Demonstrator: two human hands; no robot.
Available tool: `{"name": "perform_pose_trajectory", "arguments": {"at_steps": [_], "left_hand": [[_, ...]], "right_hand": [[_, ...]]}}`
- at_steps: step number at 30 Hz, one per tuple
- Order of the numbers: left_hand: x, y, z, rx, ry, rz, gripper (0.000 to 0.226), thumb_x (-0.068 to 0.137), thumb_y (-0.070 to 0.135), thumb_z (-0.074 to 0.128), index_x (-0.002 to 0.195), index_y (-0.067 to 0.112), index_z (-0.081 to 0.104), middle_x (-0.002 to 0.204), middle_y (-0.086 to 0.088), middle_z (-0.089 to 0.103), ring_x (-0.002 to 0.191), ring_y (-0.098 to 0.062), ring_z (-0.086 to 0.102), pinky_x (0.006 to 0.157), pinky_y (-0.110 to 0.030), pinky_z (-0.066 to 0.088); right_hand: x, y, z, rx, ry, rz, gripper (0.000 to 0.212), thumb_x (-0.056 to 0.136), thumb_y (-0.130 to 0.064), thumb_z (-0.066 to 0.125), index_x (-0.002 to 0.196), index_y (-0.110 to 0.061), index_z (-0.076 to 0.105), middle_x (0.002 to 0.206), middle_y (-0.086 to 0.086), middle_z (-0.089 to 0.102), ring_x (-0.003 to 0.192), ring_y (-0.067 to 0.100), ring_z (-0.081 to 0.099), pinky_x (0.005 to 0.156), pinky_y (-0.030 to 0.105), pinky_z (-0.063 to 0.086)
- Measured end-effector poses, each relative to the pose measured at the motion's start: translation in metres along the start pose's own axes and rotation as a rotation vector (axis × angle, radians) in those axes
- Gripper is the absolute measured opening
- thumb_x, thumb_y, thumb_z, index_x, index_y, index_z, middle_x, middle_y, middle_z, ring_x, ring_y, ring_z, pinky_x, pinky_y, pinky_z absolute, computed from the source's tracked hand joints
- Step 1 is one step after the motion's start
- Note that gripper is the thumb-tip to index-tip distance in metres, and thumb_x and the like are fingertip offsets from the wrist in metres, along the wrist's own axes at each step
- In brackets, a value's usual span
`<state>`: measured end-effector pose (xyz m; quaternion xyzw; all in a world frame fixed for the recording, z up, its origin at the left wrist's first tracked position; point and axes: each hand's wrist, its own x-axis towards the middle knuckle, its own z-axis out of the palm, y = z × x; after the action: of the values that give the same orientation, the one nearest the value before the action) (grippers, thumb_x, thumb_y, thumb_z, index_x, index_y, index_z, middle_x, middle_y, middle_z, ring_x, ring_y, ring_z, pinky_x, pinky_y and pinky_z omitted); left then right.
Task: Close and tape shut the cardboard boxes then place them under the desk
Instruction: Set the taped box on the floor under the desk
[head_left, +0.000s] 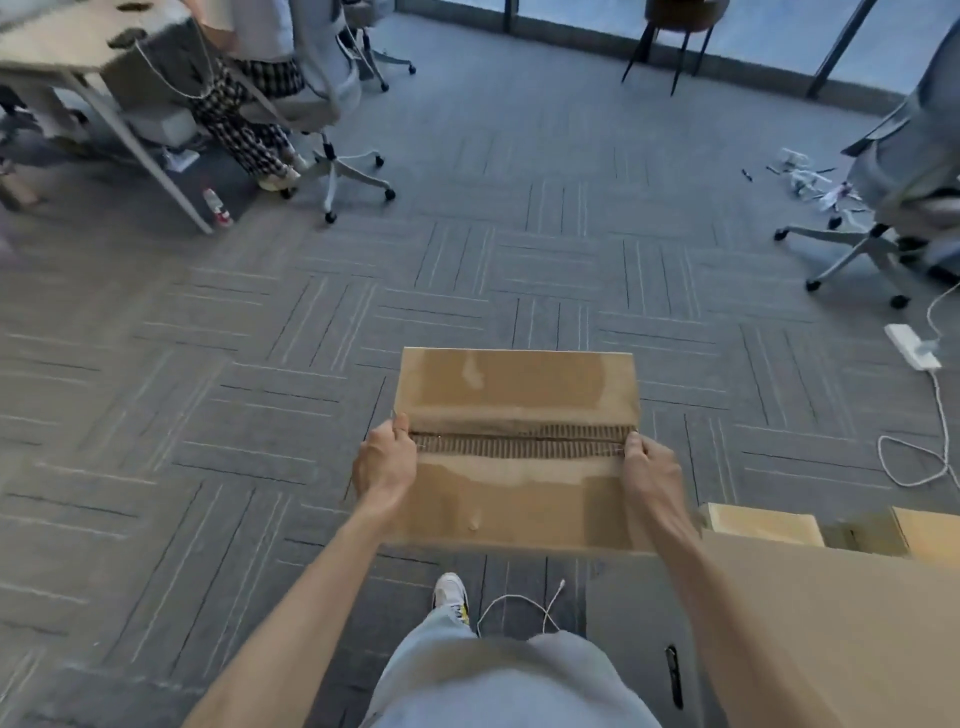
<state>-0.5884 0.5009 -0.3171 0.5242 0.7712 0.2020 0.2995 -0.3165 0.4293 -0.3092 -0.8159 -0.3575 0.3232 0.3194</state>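
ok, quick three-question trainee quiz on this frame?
1. True or false: only one hand holds the brown cardboard box.
2. The white power strip lies: A) on the grey carpet, right of the box B) on top of the box C) on a shelf.
3. Fill in: the box's top flaps are ___.
Key: 1 false, the left hand and right hand both grip it; 2 A; 3 closed.

I hold a brown rectangular cardboard box (514, 499) above the grey carpet-tile floor (208, 364). My left hand (385, 462) grips its left edge and my right hand (650, 470) its right edge, both at the centre seam. The flaps lie shut. Torn corrugation runs along the seam. A larger plain cardboard box (841, 623) stands at my right.
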Motion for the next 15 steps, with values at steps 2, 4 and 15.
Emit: {"name": "perform_pose_trajectory", "arguments": {"at_steps": [2, 4, 15], "left_hand": [[0.032, 0.035, 0.006, 0.035, -0.032, 0.065, 0.043, 0.105, 0.035, 0.026, 0.092, 0.009, 0.057, 0.085, -0.007, 0.060, 0.079, -0.026, 0.053, 0.068, -0.032, 0.037], [0.062, 0.069, 0.020, 0.050, -0.092, 0.126, 0.044, 0.105, 0.036, 0.025, 0.094, 0.009, 0.058, 0.083, -0.006, 0.060, 0.080, -0.025, 0.055, 0.068, -0.032, 0.037], [0.200, 0.293, 0.177, 0.107, -0.320, 0.340, 0.045, 0.100, 0.044, 0.030, 0.092, 0.013, 0.062, 0.089, -0.007, 0.066, 0.081, -0.025, 0.061, 0.074, -0.041, 0.050]], "right_hand": [[0.029, -0.010, -0.003, 0.040, 0.061, 0.056, 0.044, 0.106, -0.028, 0.029, 0.083, -0.007, 0.061, 0.080, 0.004, 0.062, 0.073, 0.016, 0.054, 0.058, 0.031, 0.038], [0.057, -0.013, -0.010, 0.073, 0.125, 0.109, 0.044, 0.106, -0.028, 0.030, 0.086, -0.006, 0.062, 0.081, 0.005, 0.063, 0.071, 0.015, 0.053, 0.059, 0.031, 0.038], [0.270, 0.002, -0.083, 0.228, 0.308, 0.397, 0.054, 0.103, -0.048, 0.028, 0.092, -0.009, 0.064, 0.094, 0.008, 0.064, 0.088, 0.027, 0.057, 0.075, 0.036, 0.040]]}}
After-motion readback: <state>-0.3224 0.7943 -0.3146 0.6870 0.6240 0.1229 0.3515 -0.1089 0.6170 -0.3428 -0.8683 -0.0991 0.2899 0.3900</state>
